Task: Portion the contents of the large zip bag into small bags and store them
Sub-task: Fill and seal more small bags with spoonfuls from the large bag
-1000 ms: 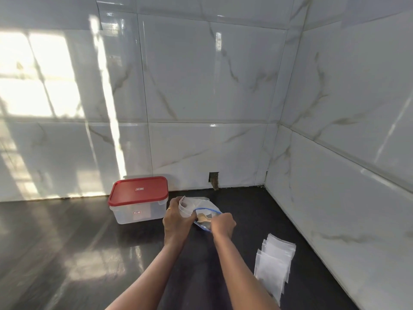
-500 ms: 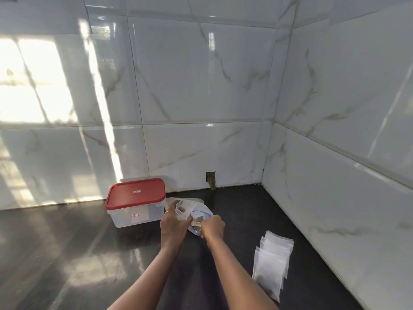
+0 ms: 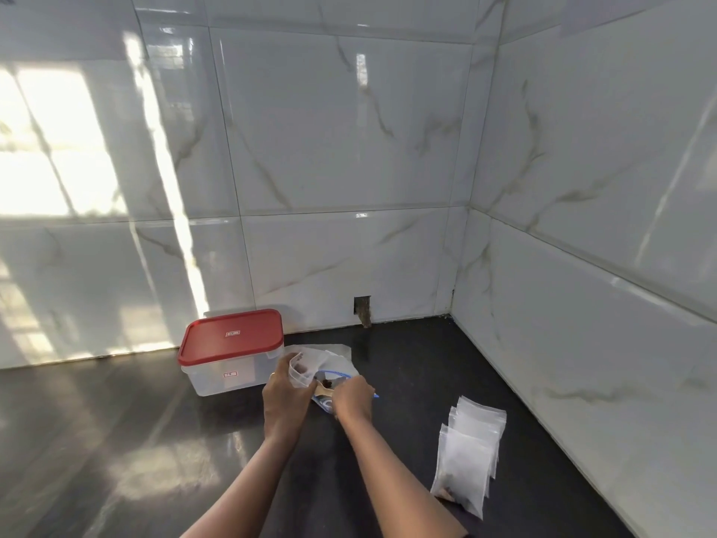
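Note:
On the dark counter lies the large zip bag (image 3: 336,365) with a blue zip line, its mouth facing me. My left hand (image 3: 285,401) holds a small clear bag (image 3: 300,372) upright and open, with some brown bits inside. My right hand (image 3: 353,396) grips a wooden spoon (image 3: 325,389) that carries brown pieces at the large bag's mouth, just right of the small bag. A row of filled small bags (image 3: 467,452) lies to the right of my right forearm.
A clear plastic box with a red lid (image 3: 231,351) stands shut to the left of the bags, near the back wall. White marble-look tiled walls meet in a corner at the back right. A small hole (image 3: 362,310) sits at the wall's base.
The spoon has come up out of the large bag toward the small bag. Both hands stay close together over the bags; the view has shifted slightly.

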### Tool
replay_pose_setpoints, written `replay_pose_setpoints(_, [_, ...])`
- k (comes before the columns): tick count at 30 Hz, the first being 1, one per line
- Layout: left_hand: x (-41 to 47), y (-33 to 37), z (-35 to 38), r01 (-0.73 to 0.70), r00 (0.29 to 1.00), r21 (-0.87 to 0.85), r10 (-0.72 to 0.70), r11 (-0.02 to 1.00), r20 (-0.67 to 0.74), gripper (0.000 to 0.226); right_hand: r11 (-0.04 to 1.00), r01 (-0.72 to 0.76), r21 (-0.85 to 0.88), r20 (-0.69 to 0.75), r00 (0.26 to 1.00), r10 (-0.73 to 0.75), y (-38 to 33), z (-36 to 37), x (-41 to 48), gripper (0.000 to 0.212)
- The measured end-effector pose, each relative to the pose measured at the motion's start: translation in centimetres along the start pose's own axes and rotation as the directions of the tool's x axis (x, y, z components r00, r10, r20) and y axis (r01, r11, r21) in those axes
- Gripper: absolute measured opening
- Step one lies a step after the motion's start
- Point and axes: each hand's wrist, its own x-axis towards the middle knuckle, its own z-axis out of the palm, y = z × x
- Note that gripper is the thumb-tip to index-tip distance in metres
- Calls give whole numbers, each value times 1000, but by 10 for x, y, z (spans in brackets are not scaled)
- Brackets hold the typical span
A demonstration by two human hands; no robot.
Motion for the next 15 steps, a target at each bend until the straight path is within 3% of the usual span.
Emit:
replay_pose_setpoints(3, [-2, -1, -3, 3, 1000, 29, -3, 1000, 0, 48, 985, -80, 155, 22, 997, 77, 1, 2, 1, 17])
replay_pose_setpoints(5, [-4, -1, -4, 3, 1000, 38, -3, 999, -1, 48, 970, -116, 213, 9, 993, 117, 2, 5, 2, 20])
replay_pose_setpoints(15, [-6, 12, -4, 26, 999, 15, -26, 1000, -27, 52, 946, -112, 305, -71, 988, 139, -4, -7, 7, 28])
